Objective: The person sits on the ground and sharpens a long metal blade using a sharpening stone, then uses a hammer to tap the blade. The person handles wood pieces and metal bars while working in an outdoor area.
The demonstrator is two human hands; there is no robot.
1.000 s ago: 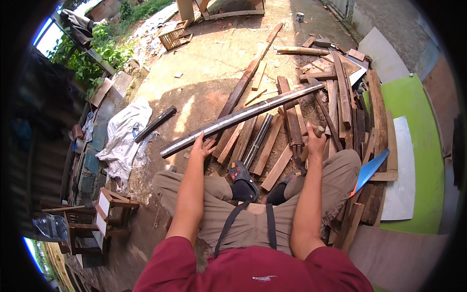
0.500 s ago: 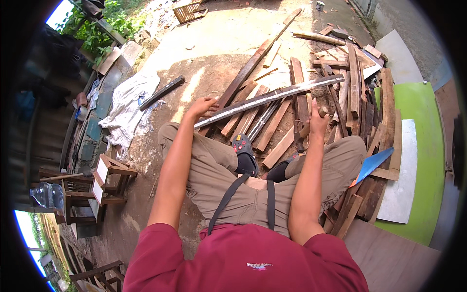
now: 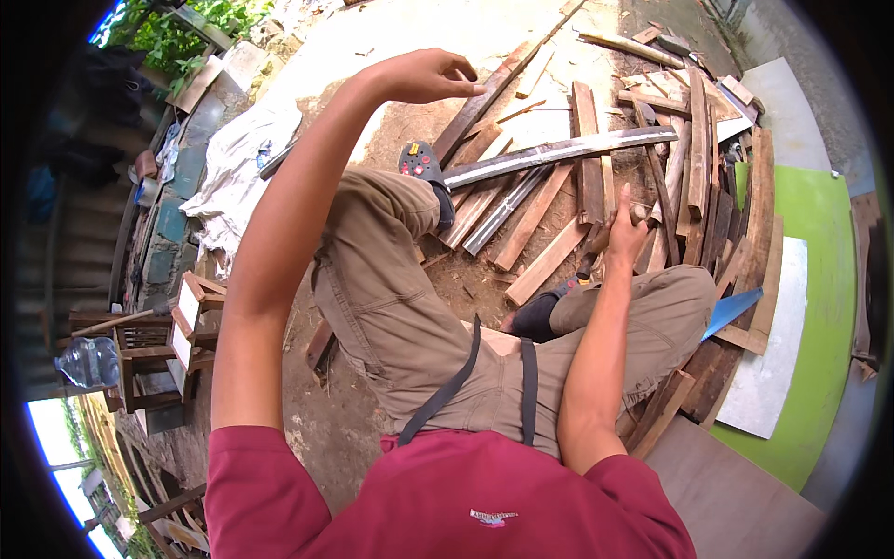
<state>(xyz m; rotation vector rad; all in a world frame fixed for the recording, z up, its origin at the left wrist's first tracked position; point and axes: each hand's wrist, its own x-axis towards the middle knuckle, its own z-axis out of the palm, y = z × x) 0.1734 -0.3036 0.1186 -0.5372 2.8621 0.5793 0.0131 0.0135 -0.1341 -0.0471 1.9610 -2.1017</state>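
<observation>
My left hand [image 3: 430,76] is raised out ahead with nothing in it, its fingers loosely bent and apart. It hangs near a long dark beam [image 3: 484,98]. My right hand [image 3: 627,228] is closed around the wooden handle of a hammer [image 3: 640,214], whose dark head points down beside my right knee and is partly hidden. Across the wood pile lies a dark batten with a white-streaked face [image 3: 568,151]. Its left end reaches my left shoe [image 3: 421,163], and neither hand touches it.
Loose timber [image 3: 694,158] is heaped ahead and to the right. A blue-bladed handsaw [image 3: 733,312] leans by my right knee, near a green sheet [image 3: 810,279]. On the left are a white cloth [image 3: 237,177], small wooden frames [image 3: 154,354] and a clear plastic bottle [image 3: 88,361].
My left hand has left the white-streaked batten's end and swung up and forward. My left foot and knee have shifted up and left. My right hand keeps its hold on the hammer.
</observation>
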